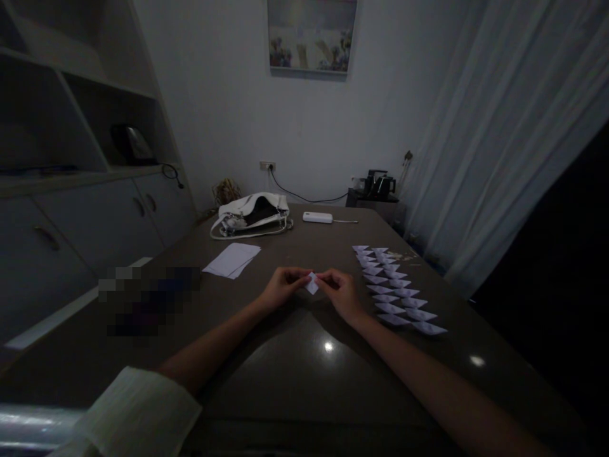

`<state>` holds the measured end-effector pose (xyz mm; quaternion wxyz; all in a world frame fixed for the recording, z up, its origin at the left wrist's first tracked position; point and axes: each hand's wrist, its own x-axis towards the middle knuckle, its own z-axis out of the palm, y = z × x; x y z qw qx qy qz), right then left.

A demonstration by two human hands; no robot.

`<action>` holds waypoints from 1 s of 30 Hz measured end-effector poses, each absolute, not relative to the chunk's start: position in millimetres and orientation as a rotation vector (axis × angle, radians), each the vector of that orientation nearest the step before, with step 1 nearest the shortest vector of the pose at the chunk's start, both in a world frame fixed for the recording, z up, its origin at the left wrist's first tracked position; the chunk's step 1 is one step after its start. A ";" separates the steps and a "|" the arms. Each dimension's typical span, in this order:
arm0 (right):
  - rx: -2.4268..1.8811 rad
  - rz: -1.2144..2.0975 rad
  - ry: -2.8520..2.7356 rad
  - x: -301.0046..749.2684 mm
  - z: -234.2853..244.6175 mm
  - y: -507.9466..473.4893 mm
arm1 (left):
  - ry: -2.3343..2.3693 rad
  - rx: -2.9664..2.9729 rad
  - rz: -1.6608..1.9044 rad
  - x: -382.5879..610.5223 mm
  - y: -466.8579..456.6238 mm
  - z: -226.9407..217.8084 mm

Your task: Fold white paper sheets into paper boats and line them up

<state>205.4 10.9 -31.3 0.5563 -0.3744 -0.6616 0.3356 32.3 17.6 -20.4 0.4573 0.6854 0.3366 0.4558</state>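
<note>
Between my two hands is a small folded piece of white paper point(312, 284), diamond-shaped, held just above the middle of the table. My left hand point(284, 287) pinches its left upper edge between thumb and fingers. The right upper edge is pinched by my right hand point(340, 291) in the same way. To the right, folded paper boats point(391, 298) stand in two long rows. A few flat sheets of white paper point(233, 260) lie overlapping to the left, beyond my left hand.
A white handbag point(254, 214) sits at the table's point(304, 362) far left. Near the far edge lies a white power bank point(318, 218) with a short strap or cable. A blurred dark patch covers something at the left. Cabinets line the left wall; a curtain point(476, 127) hangs right.
</note>
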 end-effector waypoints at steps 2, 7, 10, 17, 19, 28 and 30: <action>-0.880 0.819 -1.550 204.7 -30.4 10.0 | 0.836 1.682 1.114 32.2 17.1 -20.0; -0.860 0.894 -1.523 202.7 -29.0 9.2 | 0.846 1.670 1.116 34.7 14.6 -16.7; -0.888 0.887 -1.537 202.7 -30.6 10.5 | 0.826 1.671 1.108 36.9 15.4 -18.5; -0.964 0.834 -1.651 205.0 -31.4 12.2 | 0.855 1.672 1.120 36.2 17.8 -22.0; -0.967 0.828 -1.662 205.2 -30.9 11.9 | 0.871 1.659 1.120 35.7 17.3 -20.7; -1.017 0.706 -1.729 202.4 -29.2 5.3 | 0.872 1.672 1.063 35.2 18.6 -21.5; -1.021 0.677 -1.742 201.8 -28.9 4.2 | 0.872 1.679 1.063 35.4 18.1 -21.0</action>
